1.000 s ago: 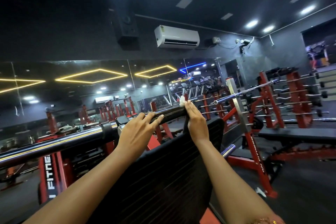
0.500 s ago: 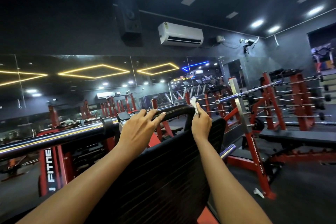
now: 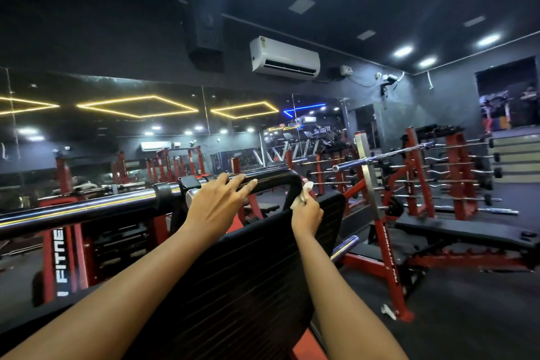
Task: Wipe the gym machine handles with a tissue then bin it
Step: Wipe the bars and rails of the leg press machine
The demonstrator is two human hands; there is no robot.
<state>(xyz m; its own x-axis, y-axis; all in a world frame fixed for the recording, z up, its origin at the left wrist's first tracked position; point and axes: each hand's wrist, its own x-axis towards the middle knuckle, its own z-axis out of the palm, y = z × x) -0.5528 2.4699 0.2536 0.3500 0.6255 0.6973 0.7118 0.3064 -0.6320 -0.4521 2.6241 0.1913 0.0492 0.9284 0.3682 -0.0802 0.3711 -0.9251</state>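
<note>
On the left, a long steel bar (image 3: 87,210) ran toward the black handle (image 3: 274,180) of the gym machine. The left hand (image 3: 216,207) lay on top of this handle with its fingers (image 3: 233,181) spread and draped loosely over it, not closed around it. Below the handle stood the black ribbed pad (image 3: 233,286). The right hand (image 3: 306,216) was closed around a white tissue (image 3: 304,193) and pressed it against the downward bend at the right end of the handle. Farther right stood a red barbell rack (image 3: 380,213).
</note>
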